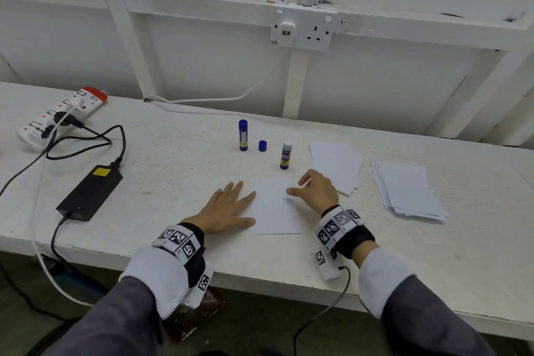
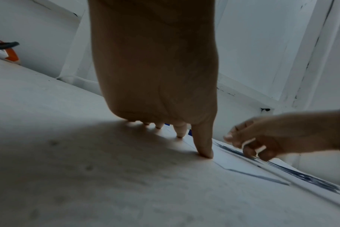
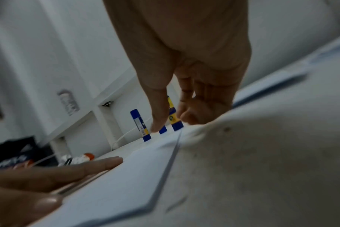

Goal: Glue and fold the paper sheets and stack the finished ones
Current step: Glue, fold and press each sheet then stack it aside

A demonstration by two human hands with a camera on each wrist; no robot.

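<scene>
Left hand [image 1: 228,208] flat on table [image 1: 173,182], fingers spread straight, index and thumb touching left edge of paper sheet [image 1: 273,205]. Sheet lies flat between both hands. Right hand [image 1: 316,191] at sheet's right edge, fingers loosely curled; grip unclear. Two paper stacks [image 1: 336,165] farther right.

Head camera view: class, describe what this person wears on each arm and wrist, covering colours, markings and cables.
Both arms wear grey sleeves with white cuffs. Each wrist carries a black band wrapped in white blocks printed with black square marker patterns. A thin dark cable trails from the right wrist band below the table edge. The left wrist band has another marker tag hanging beneath it. The left hand and right hand are bare, without gloves.
</scene>
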